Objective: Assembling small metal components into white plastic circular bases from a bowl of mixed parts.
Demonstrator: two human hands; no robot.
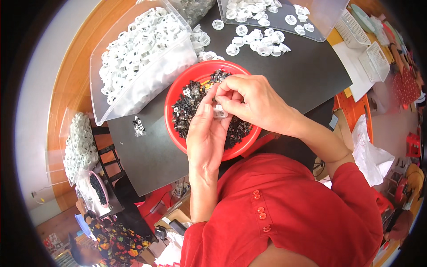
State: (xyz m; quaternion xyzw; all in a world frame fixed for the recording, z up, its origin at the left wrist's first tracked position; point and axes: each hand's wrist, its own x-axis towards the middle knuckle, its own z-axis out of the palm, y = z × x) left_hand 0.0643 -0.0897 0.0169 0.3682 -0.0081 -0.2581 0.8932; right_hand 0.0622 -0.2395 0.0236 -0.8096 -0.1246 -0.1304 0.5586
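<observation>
Over a round red basin [169,116], my two hands meet. My left hand [205,140] grips a small white plastic part [219,112] between thumb and fingers. At the upper end of that part, my right hand [257,100] is closed in a pinch; what its fingertips hold, if anything, is too small and covered to make out. Many small black pieces [183,112], mixed with some metallic and white bits, fill the basin under the hands.
A clear bin [151,95] heaped with white round parts stands at the left on the dark table [307,73]. Loose white parts [264,42] lie near another clear bin [284,30] at the back. A little pile of small pieces [139,127] sits left of the basin. Another person [113,238] is at lower left.
</observation>
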